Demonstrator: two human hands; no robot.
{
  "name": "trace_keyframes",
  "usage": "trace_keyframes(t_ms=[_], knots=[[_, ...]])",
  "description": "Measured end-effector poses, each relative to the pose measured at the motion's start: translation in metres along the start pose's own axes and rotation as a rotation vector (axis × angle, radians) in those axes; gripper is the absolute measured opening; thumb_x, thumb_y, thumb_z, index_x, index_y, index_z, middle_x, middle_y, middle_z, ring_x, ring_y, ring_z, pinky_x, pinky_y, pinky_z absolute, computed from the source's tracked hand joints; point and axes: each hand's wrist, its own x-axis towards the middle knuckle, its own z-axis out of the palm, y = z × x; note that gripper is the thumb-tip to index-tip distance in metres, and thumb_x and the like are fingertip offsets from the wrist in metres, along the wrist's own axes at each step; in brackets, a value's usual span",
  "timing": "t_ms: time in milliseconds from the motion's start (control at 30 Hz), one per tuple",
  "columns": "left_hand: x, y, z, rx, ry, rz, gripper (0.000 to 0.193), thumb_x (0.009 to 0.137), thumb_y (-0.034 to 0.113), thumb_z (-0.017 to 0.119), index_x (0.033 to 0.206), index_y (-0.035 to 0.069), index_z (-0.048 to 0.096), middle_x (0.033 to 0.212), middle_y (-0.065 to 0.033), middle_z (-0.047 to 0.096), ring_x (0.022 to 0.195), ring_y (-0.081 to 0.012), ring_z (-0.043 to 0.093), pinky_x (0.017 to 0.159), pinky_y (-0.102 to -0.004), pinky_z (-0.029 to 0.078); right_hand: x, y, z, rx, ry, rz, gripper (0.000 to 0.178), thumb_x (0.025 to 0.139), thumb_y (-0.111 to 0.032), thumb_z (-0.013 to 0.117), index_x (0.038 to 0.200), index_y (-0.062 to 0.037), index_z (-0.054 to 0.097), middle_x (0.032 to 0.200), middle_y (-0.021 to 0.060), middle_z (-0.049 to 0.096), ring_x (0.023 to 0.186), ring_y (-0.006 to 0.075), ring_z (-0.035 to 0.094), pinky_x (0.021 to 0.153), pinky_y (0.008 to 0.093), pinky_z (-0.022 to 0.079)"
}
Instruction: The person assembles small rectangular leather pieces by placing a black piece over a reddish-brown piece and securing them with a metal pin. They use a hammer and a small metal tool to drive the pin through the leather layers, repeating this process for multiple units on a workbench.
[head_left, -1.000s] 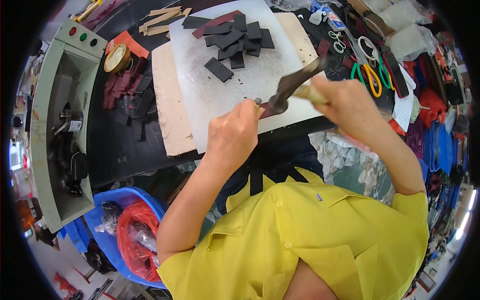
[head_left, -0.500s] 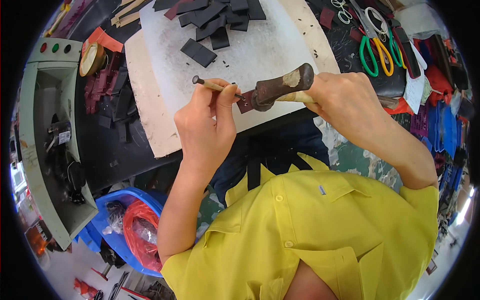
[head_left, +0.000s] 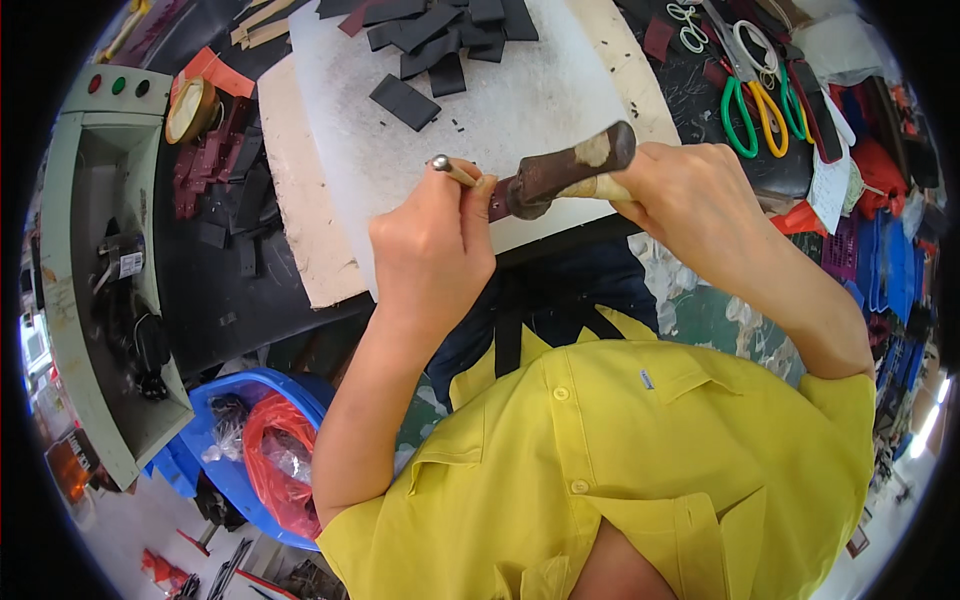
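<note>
My left hand (head_left: 430,250) is closed round a thin hole punch (head_left: 458,173) with a round metal top and a pale shaft. The punch leans, and its lower tip is hidden behind my fingers. Just right of these fingers a small dark-red leather piece (head_left: 498,203) lies at the sheet's near edge, partly covered by the hammer. In my right hand (head_left: 685,190) is the pale wrapped handle of a hammer (head_left: 560,172), whose worn brown head hangs over the leather piece, to the right of the punch.
Several black strips (head_left: 405,102) lie on the white sheet (head_left: 340,120), which rests on a pale board (head_left: 310,240). Dark-red pieces (head_left: 205,165) and a round tin (head_left: 190,110) are at left, beside a grey machine housing (head_left: 90,260). Scissors (head_left: 740,110) lie far right. A blue basin (head_left: 230,470) stands below left.
My left hand has shifted right with the punch, closer to the hammer head. The punch top now points more toward me, and its tip is out of sight. The hammer has barely moved.
</note>
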Motion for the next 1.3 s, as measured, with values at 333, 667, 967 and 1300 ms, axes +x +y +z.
trace_keyframes(t_ms=[333, 667, 967, 1300], knots=[[0.002, 0.006, 0.006, 0.153, -0.017, 0.135, 0.017, 0.089, 0.005, 0.069, 0.085, 0.002, 0.053, 0.074, -0.0114, 0.066, 0.058, -0.0297, 0.065, 0.05, -0.0353, 0.05, 0.032, -0.009, -0.115, 1.372, 0.578, 0.045, 0.005, 0.095, -0.012, 0.065, 0.095, -0.0078, 0.068, 0.069, -0.0059, 0.049, 0.052, 0.008, 0.051, 0.045, 0.0222, 0.036], [-0.001, 0.016, 0.002, 0.232, -0.037, 0.171, 0.015, 0.093, 0.011, 0.067, 0.092, 0.0, 0.056, 0.072, -0.0125, 0.063, 0.052, -0.0276, 0.062, 0.044, -0.0349, 0.047, -0.028, 0.131, -0.011, -0.411, 0.292, 0.704, 0.019, 0.092, -0.029, 0.064, 0.102, -0.013, 0.061, 0.081, 0.0181, 0.069, 0.075, 0.0416, 0.066, 0.064, 0.0513, 0.05], [-0.001, 0.008, 0.0, 0.15, -0.024, 0.036, 0.006, 0.094, 0.004, 0.06, 0.093, -0.002, 0.06, 0.076, -0.0091, 0.068, 0.053, -0.0244, 0.064, 0.051, -0.0345, 0.049, 0.019, 0.004, 0.037, 0.393, 0.271, -0.188, 0.023, 0.076, -0.013, 0.079, 0.098, -0.0083, 0.072, 0.092, 0.005, 0.068, 0.085, 0.0254, 0.066, 0.073, 0.0363, 0.055], [0.0, -0.008, -0.029, -0.076, -0.096, -0.116, 0.018, 0.077, 0.007, 0.076, 0.092, 0.0, 0.069, 0.097, -0.0119, 0.071, 0.082, -0.0245, 0.061, 0.073, -0.0321, 0.048, 0.032, 0.011, 0.035, 0.694, 0.186, 0.091, 0.014, 0.081, -0.01, 0.075, 0.089, -0.0026, 0.067, 0.083, 0.01, 0.065, 0.073, 0.0305, 0.062, 0.066, 0.0379, 0.051]])
